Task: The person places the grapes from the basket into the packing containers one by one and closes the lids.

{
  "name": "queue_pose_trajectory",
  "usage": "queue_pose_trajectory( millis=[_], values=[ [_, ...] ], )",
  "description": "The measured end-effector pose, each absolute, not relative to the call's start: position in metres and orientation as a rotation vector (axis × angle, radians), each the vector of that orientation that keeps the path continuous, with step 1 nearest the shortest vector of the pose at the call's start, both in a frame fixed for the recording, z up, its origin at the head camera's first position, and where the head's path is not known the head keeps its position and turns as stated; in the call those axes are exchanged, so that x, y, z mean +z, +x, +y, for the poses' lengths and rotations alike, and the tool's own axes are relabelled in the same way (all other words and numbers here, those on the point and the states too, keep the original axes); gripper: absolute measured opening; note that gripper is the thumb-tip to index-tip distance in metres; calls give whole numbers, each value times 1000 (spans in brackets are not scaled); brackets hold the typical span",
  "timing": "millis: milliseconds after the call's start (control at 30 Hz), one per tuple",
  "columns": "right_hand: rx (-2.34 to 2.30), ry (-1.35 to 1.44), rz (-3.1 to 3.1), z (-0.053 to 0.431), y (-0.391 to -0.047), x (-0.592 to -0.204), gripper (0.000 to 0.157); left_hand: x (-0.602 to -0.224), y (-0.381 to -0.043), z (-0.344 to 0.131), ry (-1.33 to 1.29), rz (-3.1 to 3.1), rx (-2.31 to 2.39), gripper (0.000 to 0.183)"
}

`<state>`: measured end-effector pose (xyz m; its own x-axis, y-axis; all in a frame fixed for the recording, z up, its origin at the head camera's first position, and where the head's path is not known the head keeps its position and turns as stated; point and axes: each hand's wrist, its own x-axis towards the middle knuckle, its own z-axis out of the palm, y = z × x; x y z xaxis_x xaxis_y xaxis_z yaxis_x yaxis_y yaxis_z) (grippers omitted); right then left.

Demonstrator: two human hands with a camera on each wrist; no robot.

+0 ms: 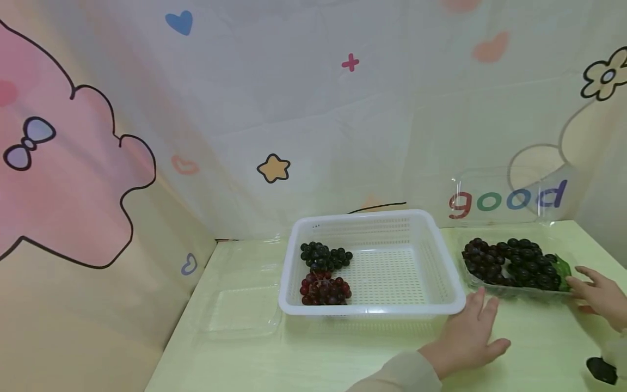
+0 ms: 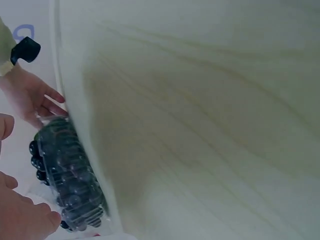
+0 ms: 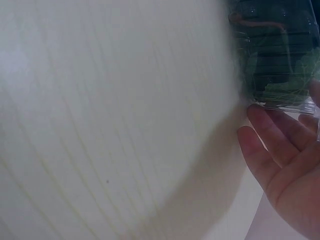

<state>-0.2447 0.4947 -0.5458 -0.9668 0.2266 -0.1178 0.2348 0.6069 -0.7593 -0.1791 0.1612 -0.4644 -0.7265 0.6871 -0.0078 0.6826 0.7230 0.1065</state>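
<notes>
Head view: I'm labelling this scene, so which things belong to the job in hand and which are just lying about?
Probably in the job:
clear box by the right hand
box grapes
white basket
dark bunch and red bunch inside the basket

Probably just about:
clear container left of the basket
printed backdrop

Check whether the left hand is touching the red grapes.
Apart: in the head view, a bare stretch of basket lies between the red grapes and left hand.
</notes>
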Motion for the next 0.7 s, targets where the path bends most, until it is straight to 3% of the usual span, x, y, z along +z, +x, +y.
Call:
queue_pose_trajectory(
  millis=[233, 700],
  values=[
    [-1300, 360, 2808, 488, -239, -536, 82, -476, -189, 166, 1055, 2905, 163, 66],
    [-1284, 336, 2768, 482, -233, -521, 88, -479, -200, 176, 886, 2844, 416, 70]
  ],
)
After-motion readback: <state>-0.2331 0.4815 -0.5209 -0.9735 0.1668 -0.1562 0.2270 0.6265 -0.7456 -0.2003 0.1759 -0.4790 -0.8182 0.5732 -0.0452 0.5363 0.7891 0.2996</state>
